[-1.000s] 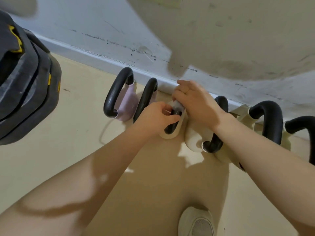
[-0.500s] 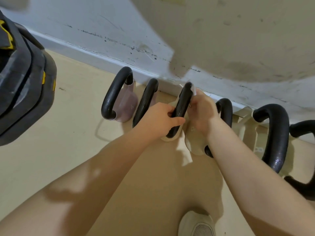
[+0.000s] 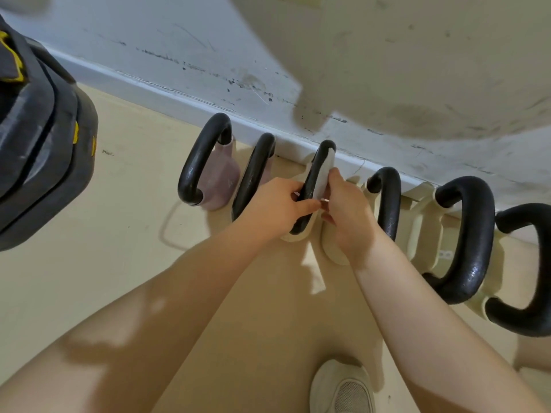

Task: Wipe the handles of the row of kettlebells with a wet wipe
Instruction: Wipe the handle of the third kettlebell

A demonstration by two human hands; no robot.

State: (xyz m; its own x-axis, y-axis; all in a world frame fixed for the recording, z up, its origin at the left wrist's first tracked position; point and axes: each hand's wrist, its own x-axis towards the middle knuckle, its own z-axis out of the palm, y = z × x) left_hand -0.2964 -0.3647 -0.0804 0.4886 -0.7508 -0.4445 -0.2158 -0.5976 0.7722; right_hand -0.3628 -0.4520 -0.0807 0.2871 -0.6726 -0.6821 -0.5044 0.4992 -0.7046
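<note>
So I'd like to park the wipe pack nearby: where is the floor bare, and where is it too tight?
Bare floor lies between the black weight plates and the pink kettlebell, running toward the viewer. Along the wall it is crowded: the handles sit close together, and both hands, left hand and right hand, fill the gaps at the third handle.

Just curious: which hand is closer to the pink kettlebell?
The left hand. It grips the third handle, one handle over from the pink kettlebell. The right hand is on the far side of that handle, pressing the wipe.
</note>
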